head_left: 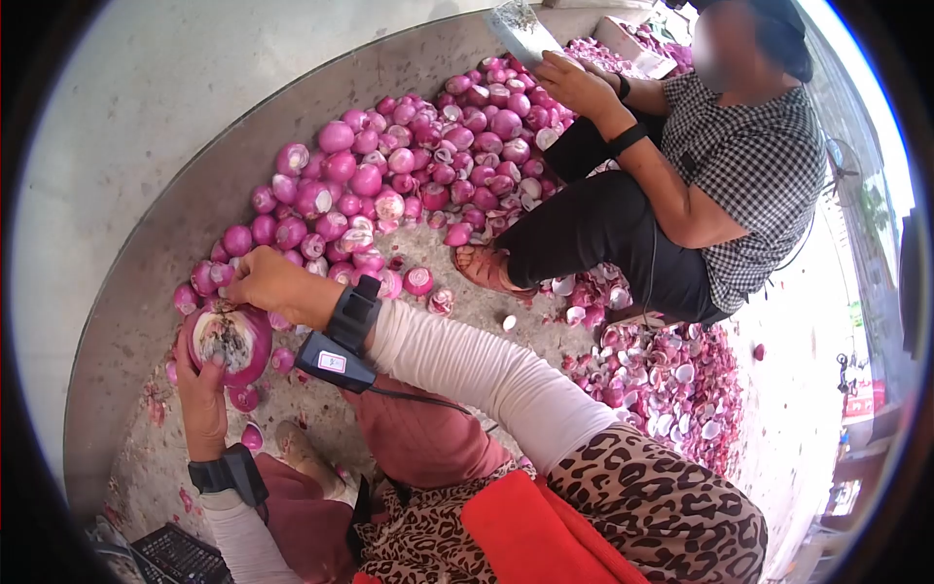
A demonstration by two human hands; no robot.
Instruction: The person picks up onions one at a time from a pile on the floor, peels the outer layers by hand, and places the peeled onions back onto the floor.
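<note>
A large red onion (255,341) is held up close to the camera, its cut face pale with dark, blackened patches. My left hand (202,397) grips it from below, the thumb on the lower edge of the cut face. At the top of the onion is my right hand (270,284), its fingers pinched together above the cut face; whatever lies between those fingertips is too small to make out. Behind both hands lies a big heap of peeled red onions (365,180) on the floor.
A co-worker (700,175) in a checked shirt sits at the right, holding a pale flat object (523,34). Onion skins (671,389) lie piled near the co-worker's feet. A grey curved wall (146,238) borders the heap. A black crate (180,555) stands at the lower left.
</note>
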